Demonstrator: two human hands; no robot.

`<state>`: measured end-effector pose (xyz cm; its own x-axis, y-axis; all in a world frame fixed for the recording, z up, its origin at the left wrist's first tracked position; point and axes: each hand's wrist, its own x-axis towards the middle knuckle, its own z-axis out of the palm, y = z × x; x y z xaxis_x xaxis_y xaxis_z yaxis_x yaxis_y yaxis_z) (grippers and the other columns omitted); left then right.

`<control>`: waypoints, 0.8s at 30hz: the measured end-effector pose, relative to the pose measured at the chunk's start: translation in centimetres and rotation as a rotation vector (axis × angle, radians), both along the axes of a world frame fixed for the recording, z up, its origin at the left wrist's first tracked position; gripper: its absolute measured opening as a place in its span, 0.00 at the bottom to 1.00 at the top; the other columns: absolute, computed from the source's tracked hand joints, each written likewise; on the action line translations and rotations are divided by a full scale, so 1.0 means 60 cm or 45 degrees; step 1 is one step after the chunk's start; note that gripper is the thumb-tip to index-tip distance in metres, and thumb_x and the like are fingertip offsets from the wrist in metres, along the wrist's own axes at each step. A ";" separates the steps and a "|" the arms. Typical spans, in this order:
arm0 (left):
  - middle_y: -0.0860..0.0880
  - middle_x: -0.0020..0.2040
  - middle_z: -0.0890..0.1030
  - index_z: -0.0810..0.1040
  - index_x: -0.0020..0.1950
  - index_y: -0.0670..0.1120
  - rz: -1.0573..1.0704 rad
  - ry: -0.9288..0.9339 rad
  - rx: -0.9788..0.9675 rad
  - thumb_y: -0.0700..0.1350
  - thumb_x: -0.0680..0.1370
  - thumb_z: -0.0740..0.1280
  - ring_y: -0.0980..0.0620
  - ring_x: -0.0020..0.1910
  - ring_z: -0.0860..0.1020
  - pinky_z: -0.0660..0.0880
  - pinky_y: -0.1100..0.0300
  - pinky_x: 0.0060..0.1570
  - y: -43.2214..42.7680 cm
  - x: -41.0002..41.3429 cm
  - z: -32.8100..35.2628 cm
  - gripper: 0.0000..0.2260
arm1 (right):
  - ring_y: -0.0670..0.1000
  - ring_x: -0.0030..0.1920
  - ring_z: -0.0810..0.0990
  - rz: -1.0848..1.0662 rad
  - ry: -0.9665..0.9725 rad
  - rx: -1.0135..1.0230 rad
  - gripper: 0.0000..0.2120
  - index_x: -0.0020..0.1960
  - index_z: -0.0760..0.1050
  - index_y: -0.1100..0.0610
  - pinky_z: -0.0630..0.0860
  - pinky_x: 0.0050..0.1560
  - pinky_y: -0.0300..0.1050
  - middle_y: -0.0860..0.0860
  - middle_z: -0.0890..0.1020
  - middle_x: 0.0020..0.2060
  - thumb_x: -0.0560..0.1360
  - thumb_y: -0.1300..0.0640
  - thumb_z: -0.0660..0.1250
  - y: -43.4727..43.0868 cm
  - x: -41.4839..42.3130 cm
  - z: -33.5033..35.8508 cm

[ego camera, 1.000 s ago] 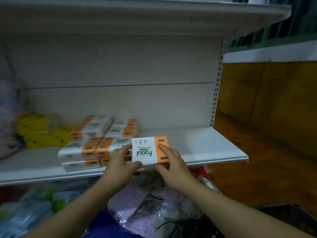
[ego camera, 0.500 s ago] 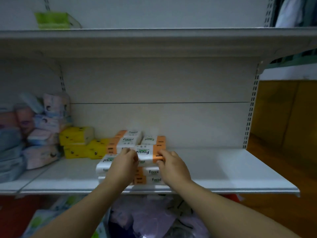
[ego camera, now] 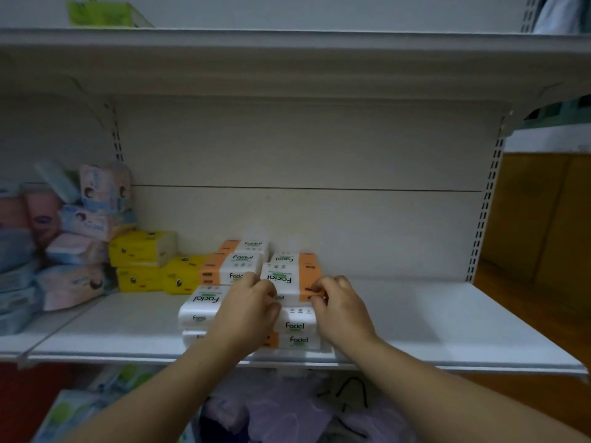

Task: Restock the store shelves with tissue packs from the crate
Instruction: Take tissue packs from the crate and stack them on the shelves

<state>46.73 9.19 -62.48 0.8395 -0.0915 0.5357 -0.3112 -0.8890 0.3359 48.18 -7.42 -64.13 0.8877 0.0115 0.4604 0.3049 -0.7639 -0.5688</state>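
A white and orange "Facial" tissue pack (ego camera: 289,278) lies on top of a stack of like packs (ego camera: 297,332) on the white shelf (ego camera: 431,327). My left hand (ego camera: 248,310) grips its left end, fingers curled over the edge. At the orange right end my right hand (ego camera: 339,306) pinches it with curled fingertips. More of these packs (ego camera: 243,260) are stacked behind and to the left (ego camera: 200,310). The crate is not in view.
Yellow tissue packs (ego camera: 144,251) sit left of the stack, with pink and blue packs (ego camera: 64,235) piled further left. The upper shelf (ego camera: 287,59) carries a green pack (ego camera: 102,14). Bagged goods (ego camera: 287,410) lie below the shelf. A wooden floor (ego camera: 543,298) is at right.
Both hands carried the pack from the shelf's front edge onto the top of the stack. The view has tilted up, so the upper shelf now shows.
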 end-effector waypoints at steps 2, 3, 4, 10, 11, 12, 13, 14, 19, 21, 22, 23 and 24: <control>0.52 0.55 0.70 0.76 0.56 0.47 0.004 -0.029 -0.117 0.46 0.76 0.65 0.52 0.55 0.71 0.69 0.62 0.53 0.007 -0.010 -0.002 0.09 | 0.52 0.49 0.75 0.063 -0.039 0.012 0.05 0.52 0.74 0.51 0.72 0.50 0.45 0.48 0.72 0.51 0.78 0.54 0.61 0.003 -0.010 -0.001; 0.53 0.55 0.69 0.76 0.56 0.47 0.005 -0.045 -0.178 0.46 0.76 0.65 0.54 0.54 0.70 0.69 0.63 0.53 0.011 -0.017 -0.002 0.09 | 0.52 0.48 0.75 0.090 -0.062 0.020 0.04 0.50 0.74 0.51 0.73 0.48 0.45 0.46 0.71 0.49 0.78 0.54 0.62 0.006 -0.015 0.000; 0.54 0.54 0.68 0.76 0.55 0.47 0.002 -0.067 -0.232 0.45 0.76 0.66 0.55 0.53 0.69 0.69 0.63 0.53 0.017 -0.022 -0.003 0.09 | 0.51 0.47 0.75 0.111 -0.084 0.034 0.03 0.49 0.74 0.51 0.73 0.47 0.45 0.45 0.71 0.48 0.78 0.54 0.62 0.009 -0.020 0.002; 0.54 0.50 0.69 0.79 0.48 0.45 0.033 -0.236 -0.355 0.39 0.72 0.71 0.52 0.50 0.72 0.72 0.59 0.51 0.079 -0.052 -0.001 0.07 | 0.54 0.48 0.75 0.230 -0.212 0.058 0.04 0.48 0.76 0.55 0.73 0.48 0.49 0.49 0.74 0.50 0.77 0.55 0.64 0.068 -0.050 0.024; 0.53 0.49 0.69 0.79 0.48 0.45 0.071 -0.237 -0.359 0.38 0.72 0.71 0.51 0.49 0.73 0.71 0.59 0.50 0.095 -0.054 -0.003 0.07 | 0.53 0.49 0.75 0.263 -0.206 0.037 0.05 0.49 0.76 0.55 0.72 0.49 0.49 0.50 0.74 0.51 0.77 0.55 0.64 0.084 -0.055 0.026; 0.52 0.49 0.69 0.80 0.48 0.44 0.111 -0.220 -0.364 0.38 0.72 0.71 0.50 0.50 0.73 0.72 0.58 0.51 0.110 -0.055 -0.006 0.07 | 0.53 0.50 0.74 0.288 -0.182 0.005 0.05 0.50 0.76 0.55 0.72 0.50 0.48 0.50 0.74 0.52 0.77 0.55 0.64 0.099 -0.059 0.027; 0.52 0.49 0.69 0.80 0.48 0.44 0.154 -0.197 -0.365 0.37 0.72 0.71 0.49 0.50 0.74 0.72 0.57 0.51 0.125 -0.056 -0.009 0.07 | 0.53 0.51 0.74 0.308 -0.150 -0.027 0.06 0.51 0.75 0.55 0.71 0.50 0.47 0.50 0.73 0.53 0.78 0.54 0.63 0.116 -0.061 0.029; 0.50 0.50 0.70 0.80 0.49 0.44 0.193 -0.162 -0.372 0.37 0.72 0.71 0.47 0.52 0.74 0.73 0.55 0.53 0.137 -0.054 -0.013 0.07 | 0.53 0.52 0.74 0.321 -0.114 -0.050 0.06 0.52 0.75 0.54 0.72 0.51 0.47 0.50 0.73 0.54 0.78 0.54 0.62 0.131 -0.061 0.030; 0.48 0.63 0.73 0.78 0.60 0.44 0.234 0.047 -0.269 0.42 0.75 0.67 0.49 0.63 0.71 0.66 0.60 0.62 0.153 -0.048 -0.001 0.14 | 0.52 0.53 0.74 0.270 0.032 -0.055 0.09 0.58 0.74 0.52 0.73 0.53 0.45 0.50 0.72 0.58 0.79 0.56 0.59 0.175 -0.048 0.038; 0.48 0.69 0.69 0.74 0.66 0.46 0.242 0.082 -0.147 0.46 0.76 0.66 0.50 0.68 0.66 0.61 0.59 0.67 0.152 -0.051 0.010 0.18 | 0.53 0.57 0.73 0.263 0.049 -0.068 0.13 0.63 0.72 0.51 0.72 0.56 0.45 0.50 0.71 0.61 0.79 0.56 0.59 0.169 -0.049 0.040; 0.48 0.72 0.65 0.72 0.68 0.48 0.250 0.094 -0.077 0.48 0.76 0.66 0.49 0.71 0.62 0.58 0.58 0.69 0.149 -0.055 0.015 0.20 | 0.53 0.59 0.73 0.260 0.041 -0.072 0.15 0.65 0.71 0.51 0.71 0.59 0.44 0.50 0.71 0.62 0.79 0.56 0.60 0.159 -0.051 0.041; 0.48 0.74 0.62 0.69 0.70 0.49 0.239 0.094 -0.022 0.50 0.76 0.66 0.49 0.73 0.58 0.56 0.57 0.71 0.143 -0.061 0.019 0.22 | 0.52 0.60 0.72 0.256 0.030 -0.068 0.17 0.66 0.70 0.50 0.70 0.60 0.44 0.50 0.71 0.62 0.78 0.55 0.60 0.145 -0.054 0.042; 0.48 0.75 0.60 0.68 0.70 0.50 0.197 0.085 0.012 0.51 0.76 0.65 0.49 0.74 0.55 0.54 0.56 0.72 0.132 -0.069 0.022 0.23 | 0.51 0.61 0.72 0.254 0.015 -0.055 0.17 0.66 0.70 0.50 0.69 0.61 0.43 0.49 0.72 0.63 0.78 0.55 0.61 0.128 -0.056 0.041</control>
